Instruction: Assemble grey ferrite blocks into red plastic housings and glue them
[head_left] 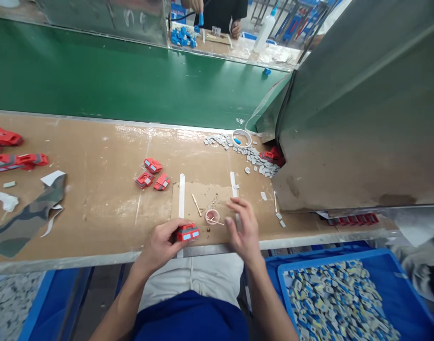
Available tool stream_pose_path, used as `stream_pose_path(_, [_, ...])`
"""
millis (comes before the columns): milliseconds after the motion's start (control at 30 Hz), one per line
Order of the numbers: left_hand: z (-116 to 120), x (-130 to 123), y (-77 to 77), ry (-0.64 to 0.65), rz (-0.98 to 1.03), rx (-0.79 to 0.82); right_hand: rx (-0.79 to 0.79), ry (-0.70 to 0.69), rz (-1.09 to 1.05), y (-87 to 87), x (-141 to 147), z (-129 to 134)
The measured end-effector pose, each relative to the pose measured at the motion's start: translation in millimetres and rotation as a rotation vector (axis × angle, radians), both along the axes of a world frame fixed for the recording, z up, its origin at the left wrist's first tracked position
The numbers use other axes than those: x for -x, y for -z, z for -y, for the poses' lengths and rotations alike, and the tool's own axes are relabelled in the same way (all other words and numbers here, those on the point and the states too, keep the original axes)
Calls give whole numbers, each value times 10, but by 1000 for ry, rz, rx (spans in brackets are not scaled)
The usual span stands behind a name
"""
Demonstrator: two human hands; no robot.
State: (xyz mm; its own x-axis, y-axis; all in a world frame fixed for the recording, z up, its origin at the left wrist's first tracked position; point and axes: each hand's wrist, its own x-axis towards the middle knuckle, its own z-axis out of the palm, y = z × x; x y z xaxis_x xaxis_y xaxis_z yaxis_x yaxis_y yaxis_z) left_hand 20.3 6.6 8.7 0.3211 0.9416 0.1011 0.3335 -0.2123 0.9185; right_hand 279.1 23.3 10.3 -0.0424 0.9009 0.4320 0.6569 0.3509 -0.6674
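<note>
My left hand (165, 241) is closed around a red toy vehicle piece (188, 232) with pale windows, near the front edge of the workbench. To its right, my right hand (243, 227) hovers with fingers apart and nothing visible in them. Between the hands stands a small clear cup (212, 216) with a thin stick lying across it. A short wooden stick (196, 205) rests on the cardboard sheet (188, 192) behind the red piece. Tiny dark bits lie scattered around the cup.
Three red pieces (153, 166) sit left of the cardboard. Small grey tiles (261, 161) and a tape roll (241, 139) lie at the back right, beside a large metal panel (355, 109). A green belt (131, 80) runs behind. Blue bins (409, 289) flank me; a co-worker's hand (235, 28) shows opposite.
</note>
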Motion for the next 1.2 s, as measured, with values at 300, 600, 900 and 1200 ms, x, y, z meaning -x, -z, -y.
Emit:
stream_pose_path(300, [0,16,52,4,-15,-63,257,250,399,-2,-868,-1343])
stream_pose_path(600, [10,24,43,29,48,-75,344,299,630,-19,-914,-1523])
stream_pose_path(900, [40,43,42,37,118,7,384,112,801,-177,-845,-824])
stream_pose_path(1200, [55,46,53,-4,225,142,361,102,526,-16,-736,-771])
